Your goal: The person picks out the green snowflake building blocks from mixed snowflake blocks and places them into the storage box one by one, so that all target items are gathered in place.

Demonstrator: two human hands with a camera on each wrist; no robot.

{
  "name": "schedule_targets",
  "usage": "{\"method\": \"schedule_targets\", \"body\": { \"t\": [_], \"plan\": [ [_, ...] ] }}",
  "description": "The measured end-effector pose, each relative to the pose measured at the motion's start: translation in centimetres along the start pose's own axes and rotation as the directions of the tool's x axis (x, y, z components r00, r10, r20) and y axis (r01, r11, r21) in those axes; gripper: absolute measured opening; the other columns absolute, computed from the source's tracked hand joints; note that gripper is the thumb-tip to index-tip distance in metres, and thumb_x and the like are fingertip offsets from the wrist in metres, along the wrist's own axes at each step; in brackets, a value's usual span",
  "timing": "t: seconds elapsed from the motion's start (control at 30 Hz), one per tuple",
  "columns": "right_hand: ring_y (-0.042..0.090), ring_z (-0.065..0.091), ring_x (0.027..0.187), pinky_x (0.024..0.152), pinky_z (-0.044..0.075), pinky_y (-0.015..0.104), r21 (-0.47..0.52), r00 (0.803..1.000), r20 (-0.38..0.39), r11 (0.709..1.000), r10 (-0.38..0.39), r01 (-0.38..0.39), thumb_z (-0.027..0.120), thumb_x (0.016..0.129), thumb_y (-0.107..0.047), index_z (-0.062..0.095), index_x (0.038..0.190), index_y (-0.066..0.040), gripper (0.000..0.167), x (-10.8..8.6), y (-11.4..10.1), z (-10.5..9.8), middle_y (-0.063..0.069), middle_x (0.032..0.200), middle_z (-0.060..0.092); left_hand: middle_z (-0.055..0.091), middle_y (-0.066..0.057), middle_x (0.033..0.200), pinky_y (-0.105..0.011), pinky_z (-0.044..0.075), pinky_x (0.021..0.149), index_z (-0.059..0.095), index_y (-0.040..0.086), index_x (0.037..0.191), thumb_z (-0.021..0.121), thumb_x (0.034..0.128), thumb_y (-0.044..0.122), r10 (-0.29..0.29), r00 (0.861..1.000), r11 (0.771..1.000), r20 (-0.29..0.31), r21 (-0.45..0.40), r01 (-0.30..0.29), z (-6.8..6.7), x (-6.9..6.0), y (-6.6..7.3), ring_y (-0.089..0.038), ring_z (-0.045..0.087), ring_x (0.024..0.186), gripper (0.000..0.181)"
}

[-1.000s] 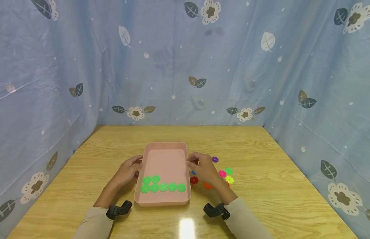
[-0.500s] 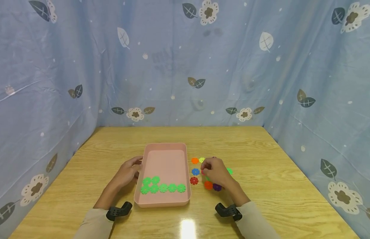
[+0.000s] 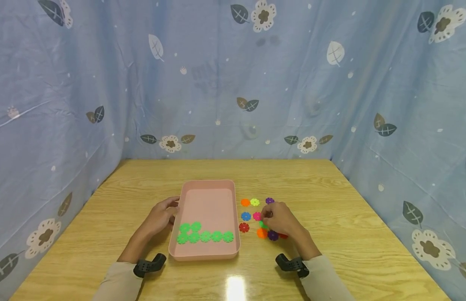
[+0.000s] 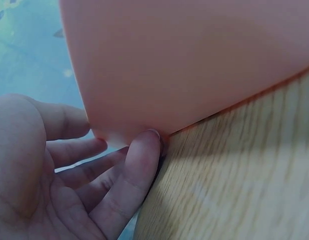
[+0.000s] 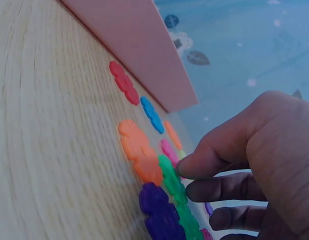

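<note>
Against the outer left wall of a shallow pink tray (image 3: 206, 200) rests my left hand (image 3: 160, 215). In the left wrist view its thumb and fingertips (image 4: 143, 150) touch the tray's lower corner, loosely spread. Several green flower-shaped discs (image 3: 205, 236) lie flat in two rows at the tray's near end. Right of the tray, my right hand (image 3: 281, 218) hovers low over loose discs, thumb and index tips slightly apart. Just by those tips in the right wrist view lies a green flower disc (image 5: 172, 177). Nothing shows between them. Any discs under the palm are hidden.
Around my right hand lie orange (image 3: 262, 233), purple (image 3: 272, 235), pink (image 3: 257, 216), blue (image 3: 246, 216), red (image 3: 244, 227) and yellow (image 3: 254, 202) discs on the wooden table (image 3: 312, 184). A blue patterned curtain (image 3: 225, 83) encloses the back and sides.
My right hand has left the tray's right edge and moved right over the loose discs, uncovering the blue, orange and yellow ones. The left hand and tray stay put.
</note>
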State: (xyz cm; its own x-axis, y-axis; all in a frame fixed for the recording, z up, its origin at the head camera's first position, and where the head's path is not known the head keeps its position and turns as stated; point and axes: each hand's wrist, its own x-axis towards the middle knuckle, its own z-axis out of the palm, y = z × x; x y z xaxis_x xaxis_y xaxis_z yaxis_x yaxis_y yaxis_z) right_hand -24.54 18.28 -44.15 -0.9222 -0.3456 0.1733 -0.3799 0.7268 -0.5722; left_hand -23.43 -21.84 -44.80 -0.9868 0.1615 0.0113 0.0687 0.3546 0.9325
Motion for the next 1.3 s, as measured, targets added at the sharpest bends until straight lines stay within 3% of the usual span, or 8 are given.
{"method": "schedule_targets", "body": {
  "t": [0.2, 0.63, 1.3],
  "plan": [
    [0.015, 0.056, 0.075, 0.071, 0.052, 0.034, -0.003, 0.999, 0.013, 0.999, 0.047, -0.047, 0.075, 0.079, -0.002, 0.073, 0.078, -0.015, 0.014, -0.12, 0.34, 0.21, -0.004, 0.078, 0.065, 0.05, -0.028, 0.141, -0.038, 0.06, 0.062, 0.036, 0.002, 0.155, 0.044, 0.1056, 0.016, -0.002, 1.0, 1.0, 0.007, 0.005, 0.002, -0.03, 0.08, -0.14, -0.029, 0.068, 0.072, 0.052],
    [0.017, 0.056, 0.074, 0.065, 0.05, 0.033, 0.04, 0.995, 0.058, 0.996, 0.081, -0.084, 0.081, 0.074, -0.004, 0.076, 0.09, -0.011, 0.019, -0.17, 0.34, -0.58, -0.001, 0.08, 0.064, 0.051, -0.028, 0.139, -0.039, 0.061, 0.062, 0.037, 0.001, 0.154, 0.045, 0.1051, 0.016, 0.006, 1.0, 1.0, 0.009, -0.002, -0.006, -0.05, 0.11, 0.08, -0.029, 0.069, 0.072, 0.052],
    [0.016, 0.056, 0.074, 0.071, 0.054, 0.032, -0.002, 0.993, 0.064, 0.995, 0.104, -0.104, 0.083, 0.079, 0.001, 0.07, 0.088, -0.01, 0.019, 0.0, 0.1, 0.13, -0.001, 0.08, 0.062, 0.051, -0.028, 0.14, -0.04, 0.061, 0.063, 0.037, 0.002, 0.155, 0.045, 0.1056, 0.016, -0.001, 1.0, 1.0, 0.004, -0.008, 0.001, -0.13, 0.07, -0.11, -0.029, 0.07, 0.073, 0.051]
  ]
}}
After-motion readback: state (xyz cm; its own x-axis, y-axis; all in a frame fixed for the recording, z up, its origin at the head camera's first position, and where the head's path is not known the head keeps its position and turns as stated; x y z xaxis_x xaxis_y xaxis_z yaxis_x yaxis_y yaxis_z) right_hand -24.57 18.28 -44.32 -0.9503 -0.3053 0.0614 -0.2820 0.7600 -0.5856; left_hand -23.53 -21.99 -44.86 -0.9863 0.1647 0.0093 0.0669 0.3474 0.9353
